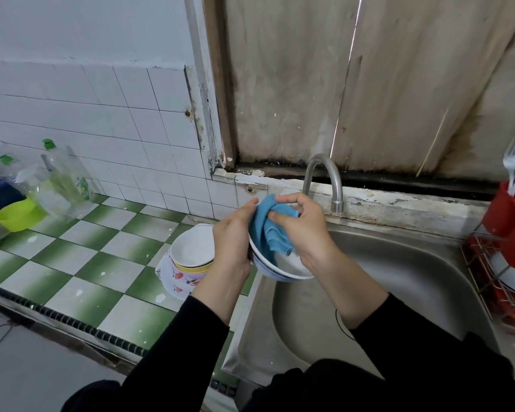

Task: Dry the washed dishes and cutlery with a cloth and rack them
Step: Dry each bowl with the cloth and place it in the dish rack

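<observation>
The steel sink (399, 278) lies below and right of both hands; a slip would likely drop the white bowl (283, 270) onto hard metal; the red rack (488, 281) stands well right of the right hand (304, 230), a long carry over the basin; the stack of bowls (188, 263) sits just left of the left hand (232, 242), easily knocked; the white bowl tilts between the hands, the left hand gripping its rim; the right hand pinches the blue cloth (269, 233) inside it.

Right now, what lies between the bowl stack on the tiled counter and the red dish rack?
Head view: the steel sink, plus the left hand holding a white bowl, the right hand a blue cloth.
</observation>
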`<control>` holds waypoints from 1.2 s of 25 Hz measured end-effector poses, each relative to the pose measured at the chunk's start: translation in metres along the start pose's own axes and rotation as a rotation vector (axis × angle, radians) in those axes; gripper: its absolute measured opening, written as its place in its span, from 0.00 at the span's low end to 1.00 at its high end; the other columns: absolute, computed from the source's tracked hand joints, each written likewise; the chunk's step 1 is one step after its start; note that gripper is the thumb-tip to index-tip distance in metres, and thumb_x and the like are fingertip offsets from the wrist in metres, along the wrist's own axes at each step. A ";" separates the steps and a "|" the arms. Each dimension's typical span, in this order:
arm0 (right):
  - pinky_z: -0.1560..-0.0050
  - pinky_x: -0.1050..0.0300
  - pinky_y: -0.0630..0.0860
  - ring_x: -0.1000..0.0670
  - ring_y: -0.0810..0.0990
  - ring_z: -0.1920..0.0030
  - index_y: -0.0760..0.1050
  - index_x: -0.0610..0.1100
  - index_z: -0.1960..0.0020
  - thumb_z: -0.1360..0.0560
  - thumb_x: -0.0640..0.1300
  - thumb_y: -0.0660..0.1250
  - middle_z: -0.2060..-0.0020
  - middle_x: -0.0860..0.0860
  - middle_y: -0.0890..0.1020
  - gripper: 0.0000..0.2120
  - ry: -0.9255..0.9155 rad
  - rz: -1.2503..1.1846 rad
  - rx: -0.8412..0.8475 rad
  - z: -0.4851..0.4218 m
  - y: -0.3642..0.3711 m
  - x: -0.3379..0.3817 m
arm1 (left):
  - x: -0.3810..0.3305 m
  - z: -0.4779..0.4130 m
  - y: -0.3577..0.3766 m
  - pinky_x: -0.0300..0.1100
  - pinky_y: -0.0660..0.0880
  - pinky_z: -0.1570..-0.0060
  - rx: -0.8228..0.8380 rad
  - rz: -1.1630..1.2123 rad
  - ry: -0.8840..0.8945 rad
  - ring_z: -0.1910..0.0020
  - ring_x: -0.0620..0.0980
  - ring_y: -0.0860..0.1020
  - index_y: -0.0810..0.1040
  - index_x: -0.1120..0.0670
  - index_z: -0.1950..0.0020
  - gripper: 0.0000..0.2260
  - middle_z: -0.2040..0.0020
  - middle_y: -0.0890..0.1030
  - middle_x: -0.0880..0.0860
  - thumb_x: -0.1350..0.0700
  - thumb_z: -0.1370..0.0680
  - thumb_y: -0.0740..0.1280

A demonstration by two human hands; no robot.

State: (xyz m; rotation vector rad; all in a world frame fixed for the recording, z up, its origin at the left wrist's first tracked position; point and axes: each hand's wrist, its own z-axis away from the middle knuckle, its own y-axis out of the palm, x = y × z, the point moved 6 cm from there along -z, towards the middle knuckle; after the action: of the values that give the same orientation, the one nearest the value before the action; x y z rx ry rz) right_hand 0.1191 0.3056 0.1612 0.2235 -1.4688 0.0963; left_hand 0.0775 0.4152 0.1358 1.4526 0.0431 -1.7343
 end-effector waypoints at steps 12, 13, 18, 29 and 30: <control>0.43 0.53 0.74 0.49 0.79 0.48 0.82 0.53 0.49 0.29 0.36 0.71 0.50 0.52 0.83 0.14 -0.356 1.188 0.884 -0.003 0.002 0.019 | -0.021 -0.003 -0.011 0.40 0.77 0.67 -0.151 -0.114 0.005 0.65 0.53 0.78 0.82 0.57 0.54 0.04 0.62 0.81 0.55 0.60 0.27 0.73; 0.43 0.53 0.74 0.48 0.79 0.48 0.82 0.52 0.48 0.29 0.35 0.70 0.50 0.52 0.83 0.15 -0.440 1.289 0.811 -0.010 0.000 0.022 | -0.022 -0.002 -0.010 0.39 0.76 0.69 -0.145 -0.128 0.007 0.66 0.52 0.78 0.82 0.57 0.55 0.03 0.63 0.81 0.54 0.59 0.27 0.73; 0.40 0.54 0.72 0.47 0.78 0.45 0.81 0.51 0.42 0.27 0.35 0.68 0.46 0.49 0.81 0.17 -0.612 1.255 0.583 -0.024 -0.002 0.026 | -0.036 -0.008 -0.010 0.37 0.75 0.74 -0.154 -0.134 0.038 0.69 0.52 0.78 0.82 0.57 0.55 0.04 0.64 0.80 0.54 0.59 0.27 0.74; 0.55 0.54 0.82 0.48 0.83 0.54 0.78 0.49 0.54 0.26 0.31 0.69 0.54 0.48 0.83 0.13 -0.165 -0.007 -0.060 -0.006 -0.002 0.019 | -0.017 -0.003 0.011 0.48 0.80 0.49 -0.029 0.014 0.069 0.56 0.54 0.84 0.84 0.60 0.50 0.06 0.56 0.85 0.57 0.63 0.25 0.69; 0.55 0.53 0.82 0.48 0.83 0.53 0.77 0.50 0.53 0.26 0.32 0.70 0.54 0.48 0.82 0.13 -0.169 0.007 -0.055 -0.007 -0.001 0.020 | -0.015 -0.002 0.009 0.48 0.80 0.49 -0.038 0.022 0.065 0.56 0.54 0.84 0.84 0.61 0.49 0.06 0.55 0.85 0.57 0.63 0.25 0.69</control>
State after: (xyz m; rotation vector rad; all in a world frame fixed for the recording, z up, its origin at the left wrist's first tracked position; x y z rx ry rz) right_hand 0.1286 0.3044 0.1800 0.1854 -1.6383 0.0430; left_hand 0.0843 0.4194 0.1518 1.4760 0.0940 -1.6596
